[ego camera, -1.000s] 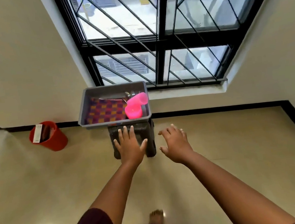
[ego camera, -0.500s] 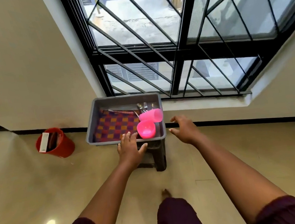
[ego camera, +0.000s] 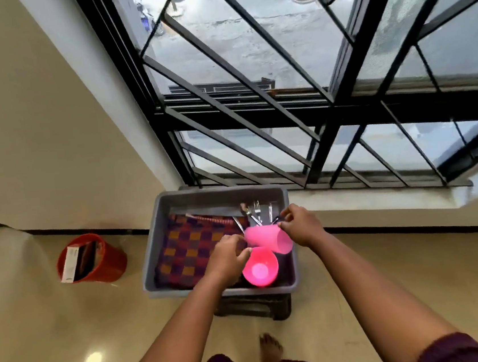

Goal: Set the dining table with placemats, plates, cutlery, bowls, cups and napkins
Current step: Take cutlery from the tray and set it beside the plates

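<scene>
Pink cup [ego camera: 268, 239] is lying on its side in the grey tub [ego camera: 160, 237], mouth pointing right, above an upright pink bowl [ego camera: 260, 267]. Left hand [ego camera: 228, 256] is pinching its base; right hand [ego camera: 299, 227] is gripping its rim. Cutlery [ego camera: 255, 213] and checked placemat [ego camera: 191, 245] are sharing the tub. Red bin [ego camera: 113, 260] is standing well left on the floor.

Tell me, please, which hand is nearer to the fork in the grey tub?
Right. The right hand sits just right of the fork, fingertips at the cutlery; the left hand is lower, by the pink bowl.
</scene>
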Motion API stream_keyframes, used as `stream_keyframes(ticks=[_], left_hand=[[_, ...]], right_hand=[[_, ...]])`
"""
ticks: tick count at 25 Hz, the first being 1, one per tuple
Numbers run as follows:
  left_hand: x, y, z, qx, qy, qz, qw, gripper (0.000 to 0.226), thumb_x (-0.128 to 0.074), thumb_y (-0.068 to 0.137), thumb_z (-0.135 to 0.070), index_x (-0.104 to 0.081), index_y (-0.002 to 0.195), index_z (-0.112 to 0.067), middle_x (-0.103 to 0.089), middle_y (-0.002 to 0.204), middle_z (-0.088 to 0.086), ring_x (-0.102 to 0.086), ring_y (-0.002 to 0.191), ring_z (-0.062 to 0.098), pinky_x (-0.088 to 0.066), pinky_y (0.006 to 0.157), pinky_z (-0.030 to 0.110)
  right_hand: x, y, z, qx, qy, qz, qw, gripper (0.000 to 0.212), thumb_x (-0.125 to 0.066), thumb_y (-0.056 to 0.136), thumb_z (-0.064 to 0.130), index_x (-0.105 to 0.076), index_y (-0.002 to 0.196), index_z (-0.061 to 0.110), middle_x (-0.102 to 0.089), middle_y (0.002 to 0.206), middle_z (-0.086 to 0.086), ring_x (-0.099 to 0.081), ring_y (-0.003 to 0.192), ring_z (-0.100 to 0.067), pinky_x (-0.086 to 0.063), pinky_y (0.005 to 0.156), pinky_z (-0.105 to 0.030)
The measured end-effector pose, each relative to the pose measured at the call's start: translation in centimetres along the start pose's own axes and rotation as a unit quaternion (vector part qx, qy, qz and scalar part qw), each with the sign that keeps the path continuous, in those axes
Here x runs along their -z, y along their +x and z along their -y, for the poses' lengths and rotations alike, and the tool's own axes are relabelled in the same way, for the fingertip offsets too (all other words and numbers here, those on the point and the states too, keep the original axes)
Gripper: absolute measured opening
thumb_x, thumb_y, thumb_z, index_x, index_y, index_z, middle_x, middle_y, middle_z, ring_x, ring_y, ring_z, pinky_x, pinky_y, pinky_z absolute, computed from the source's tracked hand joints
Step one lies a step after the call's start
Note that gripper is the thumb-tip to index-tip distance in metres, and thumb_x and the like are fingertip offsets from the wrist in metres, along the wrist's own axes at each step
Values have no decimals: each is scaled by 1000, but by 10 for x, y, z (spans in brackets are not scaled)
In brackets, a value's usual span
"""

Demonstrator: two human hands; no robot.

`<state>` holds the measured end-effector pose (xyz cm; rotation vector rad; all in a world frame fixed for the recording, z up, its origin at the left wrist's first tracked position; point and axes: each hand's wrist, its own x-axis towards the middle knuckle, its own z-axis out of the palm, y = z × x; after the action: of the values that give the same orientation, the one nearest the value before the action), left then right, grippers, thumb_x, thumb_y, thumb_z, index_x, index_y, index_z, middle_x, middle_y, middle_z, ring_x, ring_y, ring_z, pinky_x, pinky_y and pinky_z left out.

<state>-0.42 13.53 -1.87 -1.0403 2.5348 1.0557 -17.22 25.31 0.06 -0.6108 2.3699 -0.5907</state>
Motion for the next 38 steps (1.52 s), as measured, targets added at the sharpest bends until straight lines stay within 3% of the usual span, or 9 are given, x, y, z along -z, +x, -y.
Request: stream_keyframes(ticks=[5, 10, 17, 20, 24, 28, 31, 34, 38], left_hand=[[-12, 95, 2, 43, -73, 38, 996, 31, -60, 94, -27, -63, 119, -9, -65, 121, 7, -61, 107, 20, -44, 85, 26], [-49, 198, 13, 45, -56, 57, 996, 27, -61, 92, -26, -67, 111, -8, -69, 112, 11, -62, 104, 27, -47, 85, 33], [-104, 294, 34, 81, 29, -18, 996, 28, -59, 93, -28, -61, 109, -5, -63, 116, 18, -60, 108, 38, -47, 82, 40], [-118, 304, 32, 98, 79, -61, 990, 21, -56, 95, -22, -65, 107, -7, -68, 110, 16, -64, 104, 35, -50, 77, 38], [-130, 307, 32, 102, 72, -57, 991, 22, -46, 97, -15, -65, 107, -8, -67, 110, 16, -63, 104, 35, -46, 73, 36], [-120, 300, 37, 123, -59, -69, 988, 13, -56, 91, -23, -66, 96, -17, -68, 101, 9, -63, 95, 32, -43, 70, 32], [-102, 289, 43, 123, -136, -88, 979, 15, -63, 90, -30, -66, 91, -16, -69, 92, 8, -62, 87, 27, -38, 64, 28], [-74, 266, 36, 135, -197, -120, 963, 16, -65, 91, -27, -64, 90, -11, -68, 86, 6, -60, 81, 24, -35, 62, 28], [-28, 230, 18, 124, -261, -156, 944, 8, -67, 90, -19, -63, 88, -13, -62, 79, -1, -56, 73, 16, -34, 59, 24]], right_hand=[[-21, 86, 7, -30, 20, 17, 999, 27, -64, 88, 20, -62, 114, 13, -66, 115, -10, -60, 104, -26, -41, 78, -26], [-64, 178, -16, -100, 2, 21, 995, 27, -59, 86, 10, -66, 111, 10, -65, 119, -13, -59, 111, -29, -43, 84, -26], [-125, 257, -39, -141, -86, 9, 986, 27, -57, 88, 3, -65, 113, -2, -66, 116, -20, -63, 109, -32, -51, 88, -34], [-136, 274, -38, -157, -98, -13, 983, 30, -46, 93, 2, -63, 118, -2, -63, 122, -20, -60, 114, -34, -49, 91, -37], [-143, 279, -39, -184, -99, 8, 978, 30, -52, 95, 14, -61, 120, 0, -62, 124, -18, -59, 116, -33, -50, 95, -39], [-138, 276, -32, -182, -55, 68, 979, 28, -63, 89, 27, -67, 103, 3, -70, 105, -15, -67, 96, -30, -56, 81, -36], [-124, 263, -22, -146, -38, 78, 986, 27, -57, 91, 26, -65, 106, 5, -68, 107, -17, -65, 96, -31, -52, 79, -34], [-102, 235, -7, -105, 0, 31, 994, 5, -51, 92, 15, -53, 95, 12, -64, 109, -18, -57, 93, -30, -40, 72, -31], [-67, 192, 18, -32, 71, -103, 992, 6, -55, 93, 14, -50, 92, 12, -61, 90, -15, -55, 87, -32, -29, 66, -30]])
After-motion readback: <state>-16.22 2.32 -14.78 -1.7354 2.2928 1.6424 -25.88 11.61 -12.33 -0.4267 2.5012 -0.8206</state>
